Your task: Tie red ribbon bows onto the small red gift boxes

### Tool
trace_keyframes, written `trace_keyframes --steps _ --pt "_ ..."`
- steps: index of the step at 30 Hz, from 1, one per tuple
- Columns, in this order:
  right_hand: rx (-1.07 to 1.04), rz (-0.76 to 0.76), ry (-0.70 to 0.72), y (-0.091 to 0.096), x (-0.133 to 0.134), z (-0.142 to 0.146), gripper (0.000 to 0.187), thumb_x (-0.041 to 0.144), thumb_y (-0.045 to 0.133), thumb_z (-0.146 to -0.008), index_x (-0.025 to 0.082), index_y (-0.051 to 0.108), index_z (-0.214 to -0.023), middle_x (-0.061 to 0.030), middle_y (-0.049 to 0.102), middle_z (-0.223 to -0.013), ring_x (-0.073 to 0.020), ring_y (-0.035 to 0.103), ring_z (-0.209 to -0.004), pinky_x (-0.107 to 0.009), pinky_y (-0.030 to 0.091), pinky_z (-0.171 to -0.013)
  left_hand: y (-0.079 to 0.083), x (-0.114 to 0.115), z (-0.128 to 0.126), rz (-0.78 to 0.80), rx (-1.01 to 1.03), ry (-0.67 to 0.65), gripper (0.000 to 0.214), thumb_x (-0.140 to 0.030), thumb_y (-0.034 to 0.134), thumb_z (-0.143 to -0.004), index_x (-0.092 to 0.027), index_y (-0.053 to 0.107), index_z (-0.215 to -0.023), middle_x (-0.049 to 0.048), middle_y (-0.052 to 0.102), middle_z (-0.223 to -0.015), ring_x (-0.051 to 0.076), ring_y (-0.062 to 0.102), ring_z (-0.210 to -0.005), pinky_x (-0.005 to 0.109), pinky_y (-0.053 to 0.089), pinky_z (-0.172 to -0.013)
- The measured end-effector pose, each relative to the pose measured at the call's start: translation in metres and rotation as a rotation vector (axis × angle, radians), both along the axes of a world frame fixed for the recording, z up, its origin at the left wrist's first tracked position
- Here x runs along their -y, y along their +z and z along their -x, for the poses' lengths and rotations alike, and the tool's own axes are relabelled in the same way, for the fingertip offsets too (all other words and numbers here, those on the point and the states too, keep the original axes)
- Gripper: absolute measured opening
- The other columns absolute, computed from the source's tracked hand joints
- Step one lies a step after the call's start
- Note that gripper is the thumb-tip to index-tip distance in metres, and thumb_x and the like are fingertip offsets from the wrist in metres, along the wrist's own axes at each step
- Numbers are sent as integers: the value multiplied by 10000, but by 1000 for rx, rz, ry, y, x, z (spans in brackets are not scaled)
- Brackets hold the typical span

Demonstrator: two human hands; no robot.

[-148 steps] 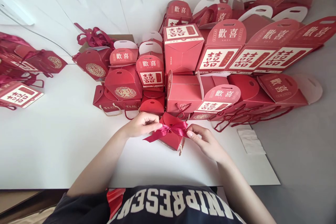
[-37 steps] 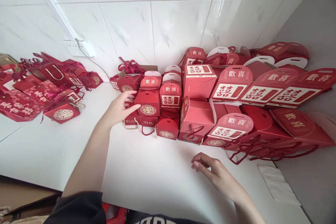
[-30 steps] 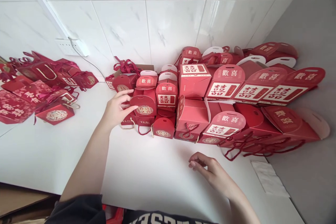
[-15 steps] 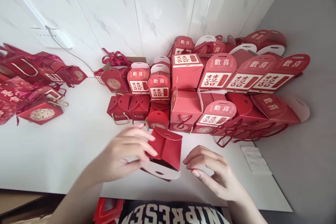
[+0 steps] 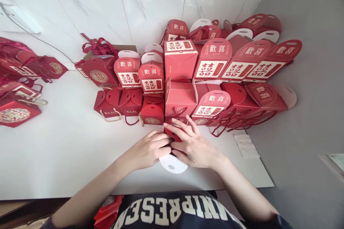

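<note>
A small red gift box (image 5: pixel 174 135) stands on the white table in front of me, mostly covered by both hands. Its white-lined flap (image 5: pixel 173 164), with an oval hole, folds out toward my body. My left hand (image 5: pixel 153 148) is closed against the box's left side, fingers curled at the top opening. Over the top and right side lies my right hand (image 5: pixel 193 145), its fingers spread and bent onto the red flaps. The fingertips of the two hands nearly meet at the dark gap in the top. What lies inside the box is hidden.
Red gift boxes (image 5: pixel 212 68) are stacked in rows along the tiled wall, several with cord handles. More boxes and ribbons (image 5: pixel 18 109) lie at the left. A white tissue pack (image 5: pixel 245 145) sits by the grey wall. A cable (image 5: pixel 34 37) runs from the socket.
My right hand has moved left from beside the box onto its top. My left hand has shifted its hold on the box's left side. The view has turned right.
</note>
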State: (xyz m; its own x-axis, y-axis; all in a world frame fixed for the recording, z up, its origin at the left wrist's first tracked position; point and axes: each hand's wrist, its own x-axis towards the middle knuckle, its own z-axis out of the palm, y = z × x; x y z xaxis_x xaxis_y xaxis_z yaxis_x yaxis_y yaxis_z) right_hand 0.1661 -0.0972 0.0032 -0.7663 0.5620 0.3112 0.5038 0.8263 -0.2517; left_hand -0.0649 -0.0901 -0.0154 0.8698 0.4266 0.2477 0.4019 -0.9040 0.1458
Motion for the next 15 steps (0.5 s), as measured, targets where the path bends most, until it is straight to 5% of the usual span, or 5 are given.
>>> trace_keyframes --steps 10,15 --pt "-209 65 -158 0 -8 -35 200 273 509 -960 188 688 -987 -92 366 -1530 -321 305 -1432 -530 328 -1156 2 3 3 13 -16 -1 328 1 426 -854 -191 670 -960 46 714 -1105 203 575 -1170 352 434 -909" --pt "-229 147 -133 -5 -8 -28 287 259 481 -981 259 669 -1198 -76 415 -1497 -296 401 -1373 -515 391 -1118 4 3 1 1 -18 9 296 -70 465 -885 -195 657 -1072 57 697 -1164 220 562 -1189 368 433 -932"
